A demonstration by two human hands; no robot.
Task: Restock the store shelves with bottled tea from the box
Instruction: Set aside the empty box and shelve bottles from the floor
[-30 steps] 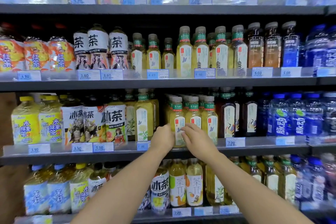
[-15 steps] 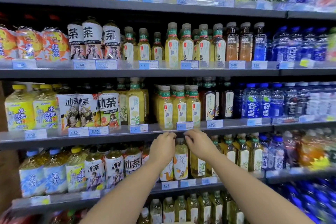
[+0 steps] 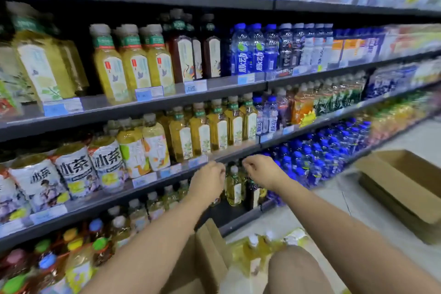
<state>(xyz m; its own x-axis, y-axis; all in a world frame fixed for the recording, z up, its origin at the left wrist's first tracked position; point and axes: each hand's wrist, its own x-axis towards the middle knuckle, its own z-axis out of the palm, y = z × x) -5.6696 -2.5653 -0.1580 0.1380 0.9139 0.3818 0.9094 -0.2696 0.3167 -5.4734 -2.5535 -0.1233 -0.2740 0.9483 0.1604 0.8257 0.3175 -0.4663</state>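
Dark flat shelves (image 3: 107, 110) | square-shouldered clear tea bottles (image 3: 200, 132) | brown cardboard box (image 3: 207, 253)

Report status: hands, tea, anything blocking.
Left hand and right hand up at the shelves, fingers curled, grip unclear. Tea bottle stands shelved between them. Box of tea below; nothing seen in the way.

Packed bottles (image 3: 133, 64) along shelves (image 3: 107, 114); free floor (image 3: 338, 200)

Dark grey metal shelves (image 3: 107, 111) carry upright rows of yellow bottled tea with pale caps (image 3: 133, 64) and blue plastic water bottles (image 3: 241, 52). On the pale tiled floor (image 3: 358, 210) stand an open brown cardboard box (image 3: 405, 188) and, nearer, a second cardboard box (image 3: 207, 258).
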